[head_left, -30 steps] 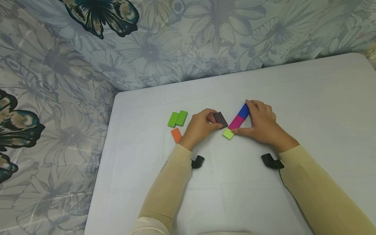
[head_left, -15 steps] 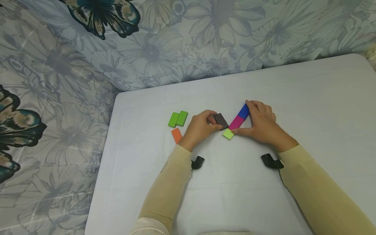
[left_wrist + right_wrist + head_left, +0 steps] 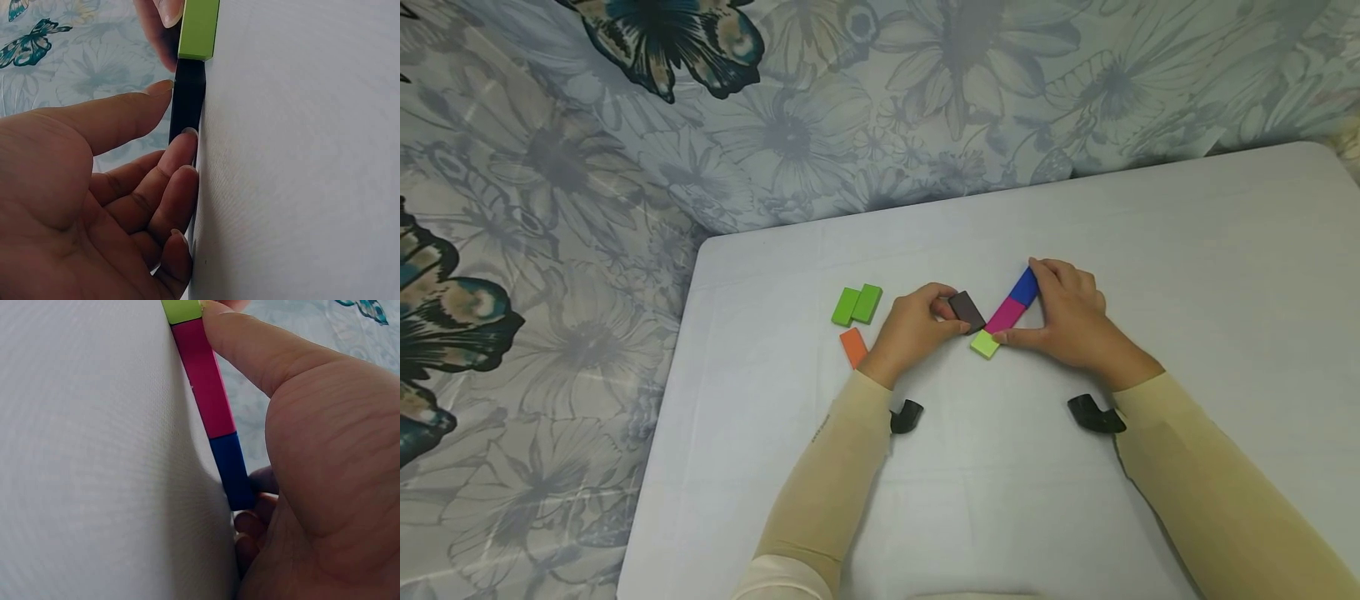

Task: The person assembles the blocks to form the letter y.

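My left hand (image 3: pixel 917 329) pinches a dark grey rectangular block (image 3: pixel 967 312) between thumb and fingers. One corner of that block meets a slanted row of a blue block (image 3: pixel 1024 288), a magenta block (image 3: pixel 1005 316) and a lime block (image 3: pixel 985 344), laid end to end on the table. Along the row's right side, my right hand (image 3: pixel 1071 317) grips it, fingers at the blue end and thumb at the lime one. In the left wrist view the dark block (image 3: pixel 189 94) looks black, and the lime block (image 3: pixel 199 31) lines up with its far end.
Two green blocks (image 3: pixel 857 305) lie side by side left of my left hand. Below them, an orange block (image 3: pixel 853 346) is partly covered by my left wrist. The white-covered table (image 3: pixel 985 492) ends at a patterned cloth (image 3: pixel 880 108) at the back and left.
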`<state>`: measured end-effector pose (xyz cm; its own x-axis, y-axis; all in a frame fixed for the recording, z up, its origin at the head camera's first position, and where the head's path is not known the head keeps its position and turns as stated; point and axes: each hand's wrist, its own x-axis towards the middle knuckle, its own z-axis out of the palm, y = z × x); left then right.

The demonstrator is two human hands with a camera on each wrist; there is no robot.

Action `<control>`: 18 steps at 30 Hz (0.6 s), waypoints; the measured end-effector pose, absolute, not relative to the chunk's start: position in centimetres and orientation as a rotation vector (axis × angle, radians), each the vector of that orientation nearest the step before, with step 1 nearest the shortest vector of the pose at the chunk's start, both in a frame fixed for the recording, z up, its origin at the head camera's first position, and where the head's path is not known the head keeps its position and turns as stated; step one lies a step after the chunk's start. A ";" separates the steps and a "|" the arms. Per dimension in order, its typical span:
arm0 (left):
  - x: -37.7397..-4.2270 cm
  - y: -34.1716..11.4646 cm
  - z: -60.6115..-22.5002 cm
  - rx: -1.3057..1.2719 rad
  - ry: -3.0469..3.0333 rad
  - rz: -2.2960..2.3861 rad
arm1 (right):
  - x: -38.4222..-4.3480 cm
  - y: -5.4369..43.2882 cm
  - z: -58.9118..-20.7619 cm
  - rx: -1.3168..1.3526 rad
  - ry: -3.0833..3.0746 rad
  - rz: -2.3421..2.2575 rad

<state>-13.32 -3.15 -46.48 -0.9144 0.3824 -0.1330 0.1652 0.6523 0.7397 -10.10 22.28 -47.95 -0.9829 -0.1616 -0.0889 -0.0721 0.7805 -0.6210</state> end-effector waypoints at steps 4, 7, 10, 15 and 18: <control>-13.3 -3.1 -46.6 0.450 2.599 1.128 | -10.1 22.3 -48.0 -0.187 2.835 -0.984; -13.3 -3.1 -46.6 0.448 2.602 1.129 | -10.1 22.3 -48.0 -0.188 2.836 -0.982; -13.3 -3.1 -46.7 0.442 2.598 1.128 | -10.1 22.3 -48.0 -0.189 2.836 -0.976; -13.3 -3.1 -46.7 0.435 2.597 1.128 | -10.1 22.3 -48.1 -0.187 2.836 -0.973; -13.3 -3.1 -46.6 0.436 2.602 1.128 | -10.1 22.3 -48.1 -0.185 2.839 -0.978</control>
<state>-13.31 -3.14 -46.64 -0.9179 0.3761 -0.1267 0.1646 0.6512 0.7409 -10.08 22.31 -48.07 -0.9836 -0.1587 -0.0855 -0.0725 0.7821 -0.6189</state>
